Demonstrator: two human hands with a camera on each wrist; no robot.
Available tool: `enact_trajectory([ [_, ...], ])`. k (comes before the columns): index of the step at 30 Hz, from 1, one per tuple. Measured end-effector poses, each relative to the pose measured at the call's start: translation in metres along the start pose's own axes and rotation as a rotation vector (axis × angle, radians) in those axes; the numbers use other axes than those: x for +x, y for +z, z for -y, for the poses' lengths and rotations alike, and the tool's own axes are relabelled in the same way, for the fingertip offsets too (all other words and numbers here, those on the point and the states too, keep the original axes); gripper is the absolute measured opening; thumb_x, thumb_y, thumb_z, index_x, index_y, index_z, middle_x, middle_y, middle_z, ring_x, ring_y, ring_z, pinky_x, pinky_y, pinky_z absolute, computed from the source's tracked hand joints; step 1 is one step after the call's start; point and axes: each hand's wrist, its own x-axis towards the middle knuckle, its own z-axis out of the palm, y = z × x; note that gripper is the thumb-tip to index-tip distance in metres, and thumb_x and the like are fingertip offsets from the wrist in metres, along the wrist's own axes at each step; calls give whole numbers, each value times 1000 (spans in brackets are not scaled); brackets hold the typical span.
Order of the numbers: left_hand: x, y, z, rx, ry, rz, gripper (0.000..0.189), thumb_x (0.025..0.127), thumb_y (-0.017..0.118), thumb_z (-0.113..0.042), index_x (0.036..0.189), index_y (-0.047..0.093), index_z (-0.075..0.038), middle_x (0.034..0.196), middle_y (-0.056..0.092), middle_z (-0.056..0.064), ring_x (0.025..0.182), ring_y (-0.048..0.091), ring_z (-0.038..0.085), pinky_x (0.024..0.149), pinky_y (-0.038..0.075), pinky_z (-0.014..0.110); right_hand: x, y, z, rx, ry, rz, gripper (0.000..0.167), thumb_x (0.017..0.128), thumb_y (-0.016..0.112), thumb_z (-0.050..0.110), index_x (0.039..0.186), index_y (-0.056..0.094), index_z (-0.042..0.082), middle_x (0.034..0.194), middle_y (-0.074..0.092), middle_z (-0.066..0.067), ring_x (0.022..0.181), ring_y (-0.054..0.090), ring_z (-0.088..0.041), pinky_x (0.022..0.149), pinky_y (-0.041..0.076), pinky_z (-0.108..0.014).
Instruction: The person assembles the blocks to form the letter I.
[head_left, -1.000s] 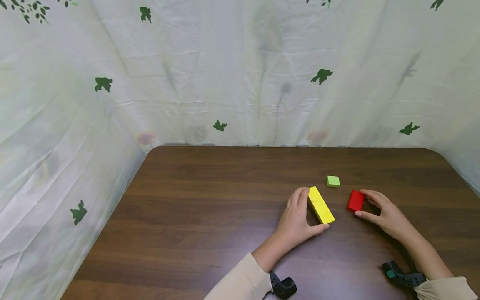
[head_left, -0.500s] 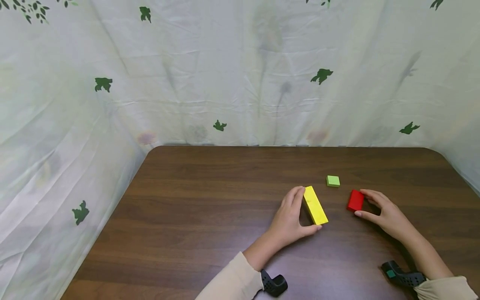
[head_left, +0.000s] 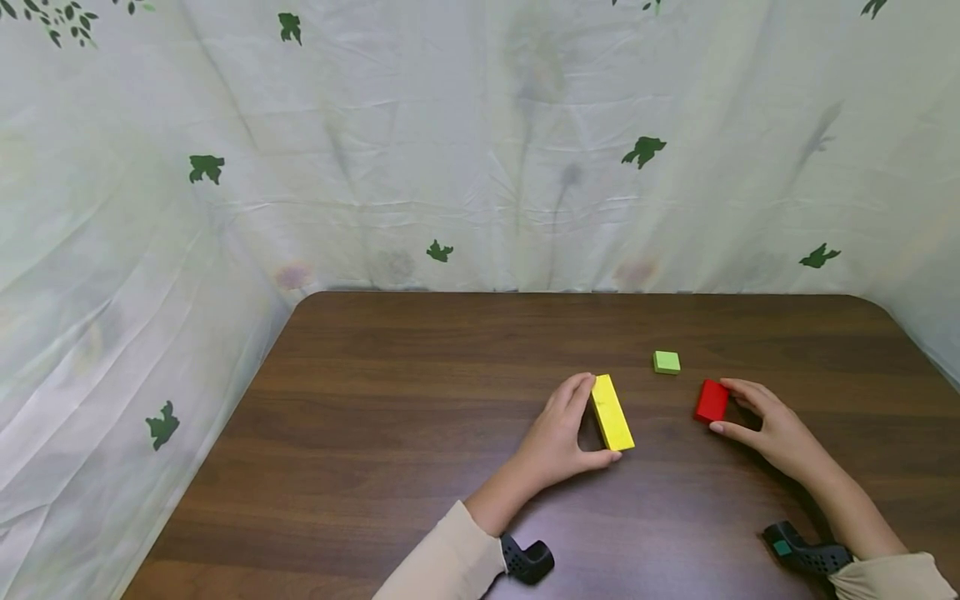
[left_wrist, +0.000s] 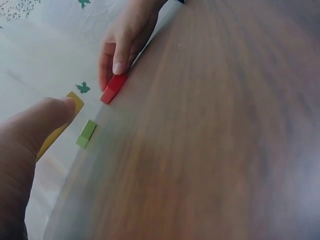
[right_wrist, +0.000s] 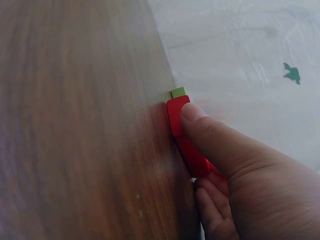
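Observation:
A long yellow block (head_left: 612, 413) is pinched end to end between the thumb and fingers of my left hand (head_left: 554, 438). In the left wrist view the thumb (left_wrist: 52, 112) covers part of the yellow block (left_wrist: 75, 102), which shows above the tabletop. My right hand (head_left: 777, 433) pinches a shorter red block (head_left: 711, 402) by its two ends, on the table to the right. The right wrist view has the thumb on the near end of that red block (right_wrist: 179, 115). Behind and between the hands lies a small light green block (head_left: 666, 362), touched by neither.
The brown wooden table (head_left: 420, 375) has its far edge against a pale curtain (head_left: 480, 150) printed with green leaves. Black wrist cameras, one on the left wrist (head_left: 528, 560) and one on the right wrist (head_left: 806, 550), jut out low over the table.
My left hand has carried the yellow block leftward, away from the red one, and the block has turned slightly more upright in the head view. The right hand, red block and green block stay put.

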Motion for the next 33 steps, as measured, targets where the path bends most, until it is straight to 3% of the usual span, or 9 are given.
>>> enact_trajectory([
  [17,-11,-11,16,-10,1,51,94,67,75,-43,137,29,0,136,32,9,123,34,21,98,32,30,1,0,-2,6,-2,-1,62,77,71,18,125,41,-8,119,41,-25,104,44,-46,77,20,3],
  [33,-22,-19,28,-1,-29,143,94,68,74,-45,138,29,-2,138,30,8,124,32,20,98,32,31,1,0,-3,0,13,5,63,78,71,19,126,41,-7,120,41,-25,106,43,-47,77,20,3],
])
